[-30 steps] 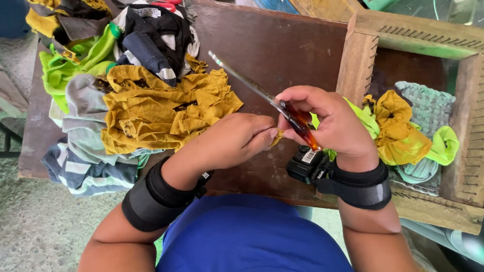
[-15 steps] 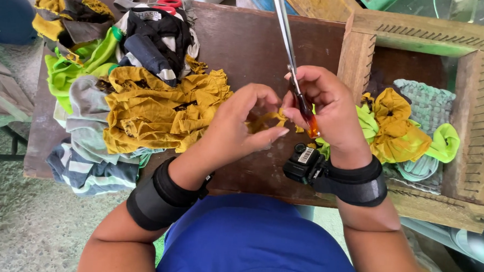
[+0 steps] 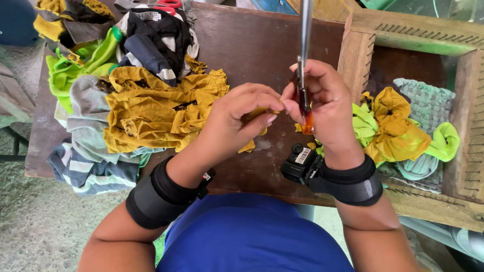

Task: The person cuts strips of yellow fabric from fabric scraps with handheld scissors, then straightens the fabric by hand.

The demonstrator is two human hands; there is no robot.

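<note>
Metal and long, the thin grey hooked rod with an amber plastic handle (image 3: 304, 51) stood nearly upright in the view, its long axis running from the handle near the palm up past the top edge of the frame, so the tip could not be seen. The right hand (image 3: 322, 104) held it, fingers clenched around the amber handle. The left hand (image 3: 237, 117) met it just beside the handle, its fingers pinched on a small strip of mustard-yellow cloth (image 3: 260, 114) above the dark brown wooden bench (image 3: 257, 44).

One rod showed, and two hands, each wrist wrapped in one black band; the right band carried one small black camera (image 3: 299, 163). On the bench to the left lay one heap of mustard-yellow rags (image 3: 156, 108) among grey, lime-green and black scraps. One pair of red-handled scissors (image 3: 163, 5) lay at the far edge. To the right sat one square wooden frame with notched rims (image 3: 471, 124), holding one woven grey-green mat and yellow and lime loops.
</note>
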